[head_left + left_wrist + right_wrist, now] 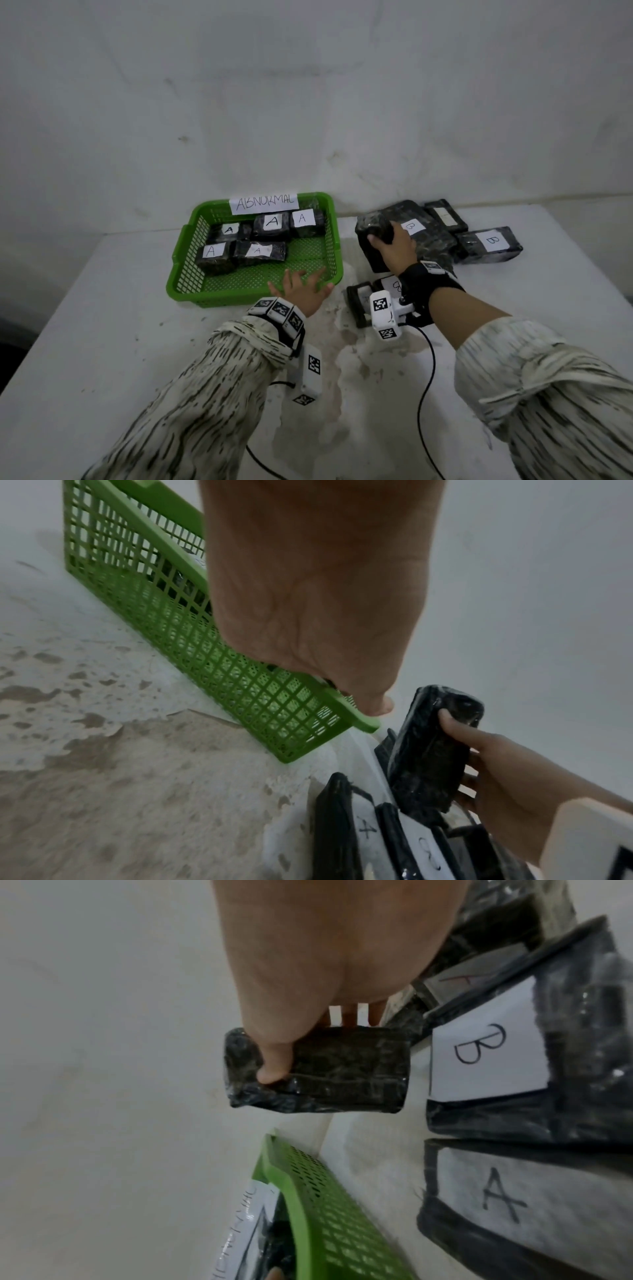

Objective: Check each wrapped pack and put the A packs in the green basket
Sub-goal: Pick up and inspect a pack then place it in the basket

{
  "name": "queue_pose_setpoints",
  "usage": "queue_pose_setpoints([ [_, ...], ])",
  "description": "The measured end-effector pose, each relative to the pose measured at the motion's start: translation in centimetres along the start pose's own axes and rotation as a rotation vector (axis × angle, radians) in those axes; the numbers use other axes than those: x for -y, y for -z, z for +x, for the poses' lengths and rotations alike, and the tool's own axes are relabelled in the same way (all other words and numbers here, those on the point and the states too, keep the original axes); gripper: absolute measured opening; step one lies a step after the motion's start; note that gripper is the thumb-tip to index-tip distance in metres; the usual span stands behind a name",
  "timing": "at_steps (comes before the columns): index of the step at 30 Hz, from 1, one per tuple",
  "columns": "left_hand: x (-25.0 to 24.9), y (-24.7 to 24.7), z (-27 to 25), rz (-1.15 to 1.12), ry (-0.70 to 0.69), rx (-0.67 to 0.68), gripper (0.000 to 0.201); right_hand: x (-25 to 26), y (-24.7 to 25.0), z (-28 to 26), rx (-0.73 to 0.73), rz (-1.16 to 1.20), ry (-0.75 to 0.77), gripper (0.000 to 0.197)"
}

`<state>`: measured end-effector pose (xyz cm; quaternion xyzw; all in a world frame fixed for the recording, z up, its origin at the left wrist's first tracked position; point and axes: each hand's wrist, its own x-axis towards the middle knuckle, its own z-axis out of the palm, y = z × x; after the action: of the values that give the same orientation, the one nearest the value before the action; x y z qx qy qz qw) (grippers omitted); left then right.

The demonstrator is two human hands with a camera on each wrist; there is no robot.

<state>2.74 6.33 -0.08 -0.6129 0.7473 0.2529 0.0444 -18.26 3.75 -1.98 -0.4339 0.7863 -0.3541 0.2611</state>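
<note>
The green basket (334, 240) (205, 656) (325, 1204) carries an "ABNORMAL" sign and holds several black wrapped packs labelled A (272, 222). My left hand (301, 284) (308, 588) is open, its fingers spread over the basket's near right rim. To the right of the basket, my right hand (387, 240) (284, 1031) grips a black wrapped pack (371, 251) (431, 745) (342, 1069) that stands on edge; its label is hidden. Below the right wrist lie an A pack (507, 1204) (356, 301) and a B pack (514, 1056).
More black packs crowd the back right: a large one labelled B (428, 233), another B pack (489, 243) and one with a faint label (445, 216). The white table (137, 342) has worn patches in front. Wrist camera cables trail towards me.
</note>
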Motion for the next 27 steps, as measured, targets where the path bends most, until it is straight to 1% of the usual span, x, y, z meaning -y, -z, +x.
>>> queue_pose_setpoints([
  [2,-0.2,0.9,-0.1,-0.085,-0.016,0.003,0.054,0.9,1.0,-0.5,-0.042,0.244,0.018,0.068],
  [4,-0.4,1.8,-0.2,-0.136,-0.072,-0.007,0.055,2.3,2.2,-1.4,-0.032,0.545,0.016,0.054],
  [6,-0.7,2.8,-0.2,-0.217,-0.133,-0.049,0.056,3.4,3.1,-2.3,0.022,0.680,-0.011,0.042],
  [7,-0.8,3.2,-0.1,-0.292,-0.162,-0.062,0.055,3.7,3.5,-2.8,0.109,0.726,-0.036,0.038],
  [8,-1.0,3.6,0.0,-0.388,-0.198,-0.062,0.055,4.0,3.8,-3.1,0.219,0.770,-0.067,0.038],
  [10,-1.4,4.4,-0.2,-0.604,-0.300,-0.056,0.055,4.7,4.4,-4.3,0.480,0.798,-0.204,0.042],
  [11,-1.6,4.7,-0.5,-0.710,-0.350,-0.053,0.055,5.0,4.7,-5.0,0.588,0.766,-0.273,0.042],
  [12,-1.8,5.1,-0.8,-0.808,-0.387,-0.049,0.056,5.3,4.9,-5.6,0.684,0.714,-0.308,0.043],
  [13,-2.0,5.5,-1.1,-0.881,-0.407,-0.037,0.057,5.5,4.8,-6.1,0.741,0.674,-0.322,0.044],
  [15,-2.2,6.0,-1.5,-0.939,-0.395,0.007,0.054,5.9,4.3,-6.7,0.773,0.646,-0.343,0.044],
  [17,-2.2,6.2,-1.6,-0.978,-0.337,0.035,0.045,6.3,3.6,-7.1,0.759,0.629,-0.369,0.049],
  [19,-2.1,6.3,-1.7,-1.066,-0.290,0.022,0.034,6.4,3.0,-7.2,0.752,0.610,-0.346,0.059],
  [21,-1.9,6.3,-1.6,-1.117,-0.263,-0.013,0.033,6.7,2.5,-7.8,0.725,0.619,-0.312,0.060],
  [23,-1.8,6.4,-1.6,-1.142,-0.267,-0.044,0.032,7.0,2.2,-8.1,0.709,0.637,-0.284,0.061],
  [25,-1.6,6.6,-1.5,-1.113,-0.306,-0.089,0.028,7.3,1.9,-8.2,0.686,0.619,-0.240,0.067],
  [27,-1.4,6.7,-1.6,-1.062,-0.361,-0.121,0.030,7.7,1.7,-8.6,0.684,0.615,-0.200,0.064],
])
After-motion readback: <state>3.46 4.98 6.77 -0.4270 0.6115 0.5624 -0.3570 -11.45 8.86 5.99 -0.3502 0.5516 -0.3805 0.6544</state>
